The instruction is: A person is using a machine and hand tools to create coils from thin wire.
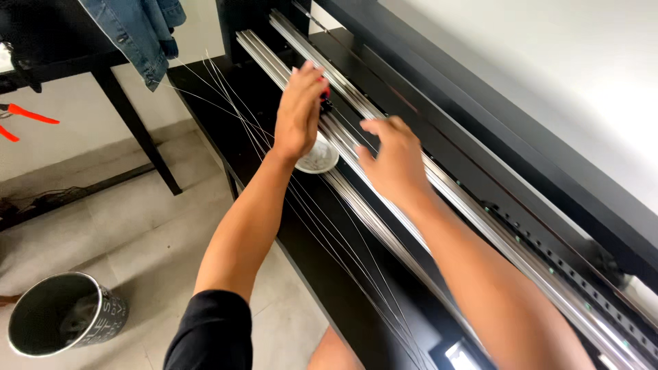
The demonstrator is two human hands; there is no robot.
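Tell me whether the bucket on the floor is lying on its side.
No, the bucket stands upright on the floor, its open mouth facing up.

The long rails [384,226] on the black machine [521,157] are shiny, smooth metal. The machine's frame looks dark and matt. Thin wires [343,253] along its front edge gleam like metal. The bucket [65,322] is shiny metal too. The jacket [140,31] is blue denim cloth. The floor [137,233] tiles look smooth.
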